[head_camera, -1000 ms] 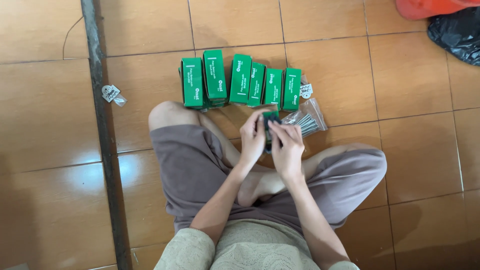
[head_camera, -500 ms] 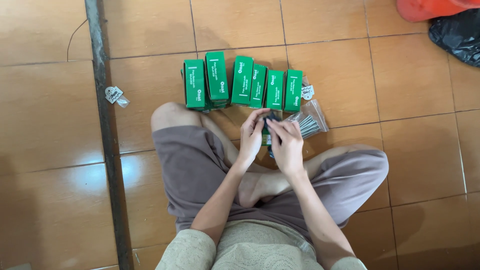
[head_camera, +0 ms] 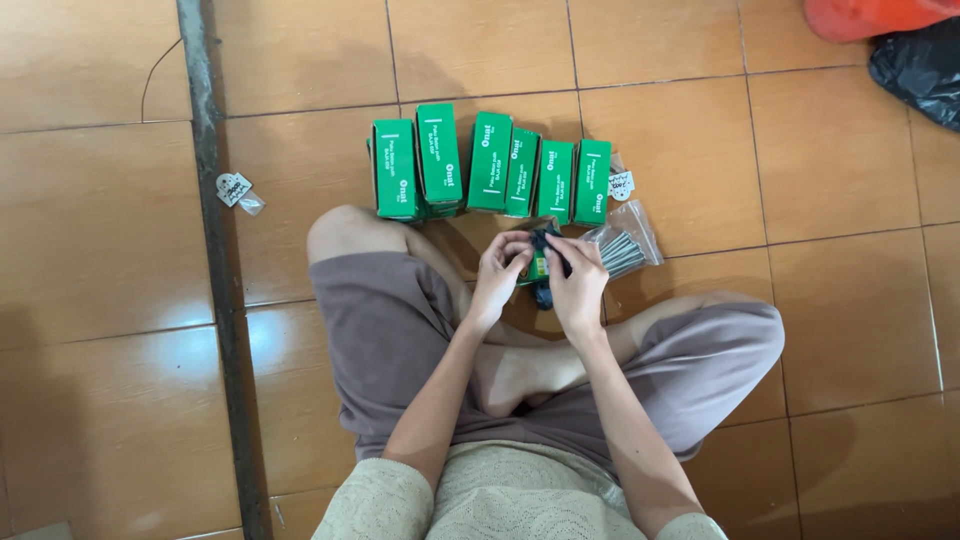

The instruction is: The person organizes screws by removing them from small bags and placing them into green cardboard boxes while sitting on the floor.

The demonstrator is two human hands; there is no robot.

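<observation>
Head view: my left hand (head_camera: pixel 500 275) and right hand (head_camera: pixel 578 285) both pinch 1 small green box (head_camera: pixel 541 266) over my crossed legs. 6 green boxes (head_camera: pixel 492 165) stand on the floor just beyond, beside a clear bag of nails (head_camera: pixel 620 245).

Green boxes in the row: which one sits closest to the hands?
The fourth green box from the left, tilted and tucked between its neighbours; its lower end lies just above both the left hand and right hand. The outer boxes lie farther off.

Grey-brown shorts, a beige knitted top with short sleeves, bare forearms and bare feet.
</observation>
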